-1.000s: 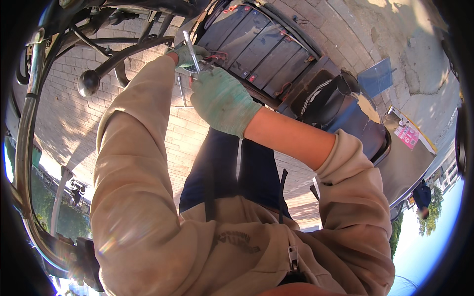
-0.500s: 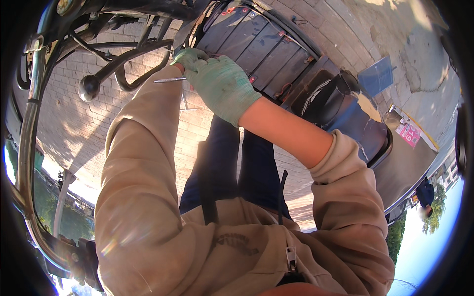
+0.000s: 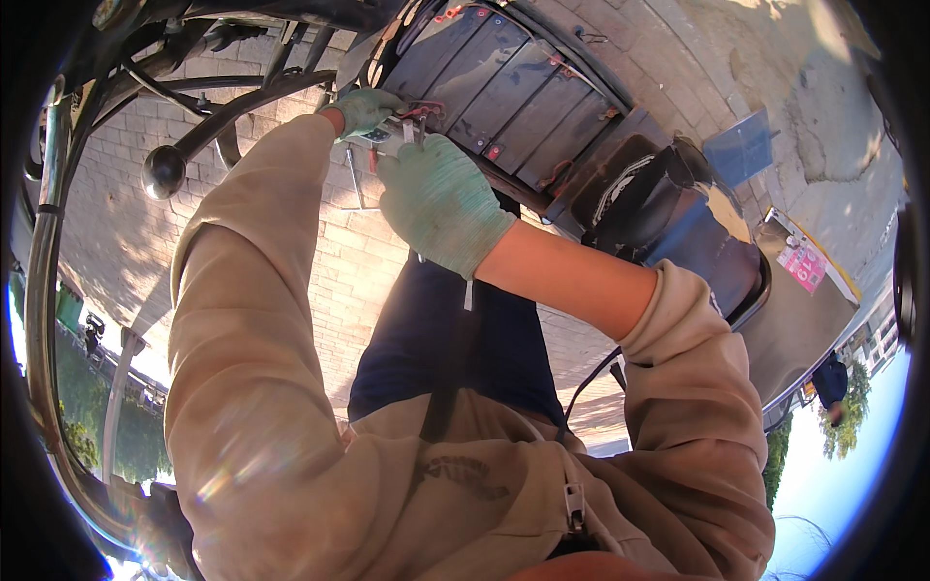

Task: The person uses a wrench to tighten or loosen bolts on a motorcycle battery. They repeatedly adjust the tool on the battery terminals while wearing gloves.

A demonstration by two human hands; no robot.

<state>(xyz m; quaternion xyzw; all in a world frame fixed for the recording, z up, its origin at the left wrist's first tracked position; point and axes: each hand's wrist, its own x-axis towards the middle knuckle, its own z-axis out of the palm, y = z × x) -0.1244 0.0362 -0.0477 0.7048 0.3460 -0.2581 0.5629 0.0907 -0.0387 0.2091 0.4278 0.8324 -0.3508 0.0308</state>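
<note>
My right hand (image 3: pixel 441 198), in a pale green glove, is closed round a thin metal tool (image 3: pixel 469 295). One end sticks out below the fist, and metal also shows above the fingers; its kind cannot be made out. My left hand (image 3: pixel 362 111), gloved alike, lies just beyond it to the left, its fingers bent at a small metal piece (image 3: pixel 384 133) by some red wiring (image 3: pixel 424 108). What those fingers grip is partly hidden. Both hands are at the near left corner of an open compartment holding dark battery blocks (image 3: pixel 523 92) with red terminals.
At the left, black vehicle tubes and a lever with a round knob (image 3: pixel 164 172) rise beside my left arm. A torn dark seat (image 3: pixel 668 218) stands right of the batteries, with a blue panel (image 3: pixel 739 149) beyond. A thin rod (image 3: pixel 356 179) shows over the paving bricks (image 3: pixel 334 281).
My hands have moved apart: the left slightly left, the right slightly down. The metal shaft that pointed left from between them now points down below my right fist.
</note>
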